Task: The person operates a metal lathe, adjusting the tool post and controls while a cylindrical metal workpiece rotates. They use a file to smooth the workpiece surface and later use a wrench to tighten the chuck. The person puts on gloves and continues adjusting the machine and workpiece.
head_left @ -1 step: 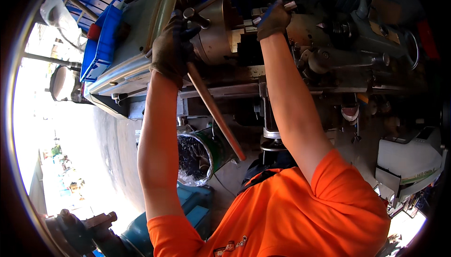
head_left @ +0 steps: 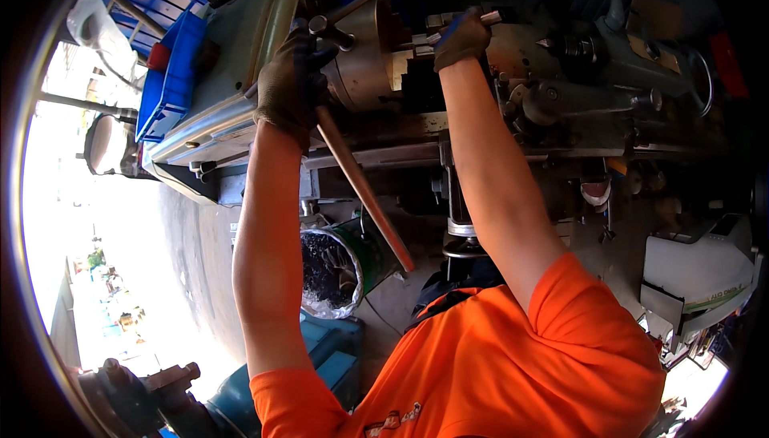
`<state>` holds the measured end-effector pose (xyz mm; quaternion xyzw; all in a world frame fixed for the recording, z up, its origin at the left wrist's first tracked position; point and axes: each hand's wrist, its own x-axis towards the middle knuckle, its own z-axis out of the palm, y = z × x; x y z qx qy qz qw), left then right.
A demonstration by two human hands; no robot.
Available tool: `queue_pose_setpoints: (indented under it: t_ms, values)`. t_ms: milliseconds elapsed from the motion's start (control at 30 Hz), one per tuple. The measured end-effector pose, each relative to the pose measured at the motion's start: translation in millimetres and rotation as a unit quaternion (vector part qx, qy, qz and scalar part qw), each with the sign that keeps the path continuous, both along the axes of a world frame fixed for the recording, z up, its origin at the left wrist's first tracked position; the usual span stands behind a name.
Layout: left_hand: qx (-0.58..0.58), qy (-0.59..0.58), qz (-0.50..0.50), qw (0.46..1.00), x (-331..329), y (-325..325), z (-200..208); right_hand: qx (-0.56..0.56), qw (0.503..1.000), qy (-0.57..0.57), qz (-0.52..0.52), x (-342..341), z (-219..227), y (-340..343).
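Observation:
My left hand (head_left: 290,89), in a dark work glove, is closed at the handle of a chuck key (head_left: 332,33) on the side of the lathe chuck (head_left: 360,65). A long metal bar (head_left: 360,185) slants down from under that hand; its upper end is hidden. To the right of the chuck jaws, my right hand (head_left: 463,40), also gloved, wraps round a short metal rod (head_left: 490,17), whose bright end sticks out past the fist. Part of the rod also shows at the fist's left side.
A blue bin (head_left: 168,77) sits on the headstock at left. The tailstock (head_left: 613,45) with its pointed centre and the tool post lever (head_left: 593,100) stand to the right. Below the bed are a chip-filled bucket (head_left: 332,270) and, at far right, a grey-white machine (head_left: 695,266).
Both hands keep their grips at the chuck. The view and arms have shifted only very slightly.

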<state>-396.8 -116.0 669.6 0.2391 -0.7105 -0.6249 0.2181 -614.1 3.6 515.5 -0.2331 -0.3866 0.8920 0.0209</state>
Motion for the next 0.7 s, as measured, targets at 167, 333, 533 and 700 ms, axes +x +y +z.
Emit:
queue_pose_setpoints:
  t_ms: [167, 333, 533, 700]
  values:
    - [0.107, -0.101, 0.090, 0.985, -15, 6, 15, 0.515, 0.841, -0.017, 0.165, 1, -44, -16]
    - [0.011, -0.190, 0.093, 0.977, -27, -4, 13, 0.272, 0.947, -0.054, 0.163, 9, -72, -29]
    - [-0.658, -0.083, -0.132, 0.737, -19, -51, -7, -0.049, 0.992, -0.096, 0.063, 8, -75, -43]
    - [-0.199, -0.171, -0.049, 0.964, -44, -8, 10, 0.264, 0.962, 0.053, 0.033, -58, -171, -50]
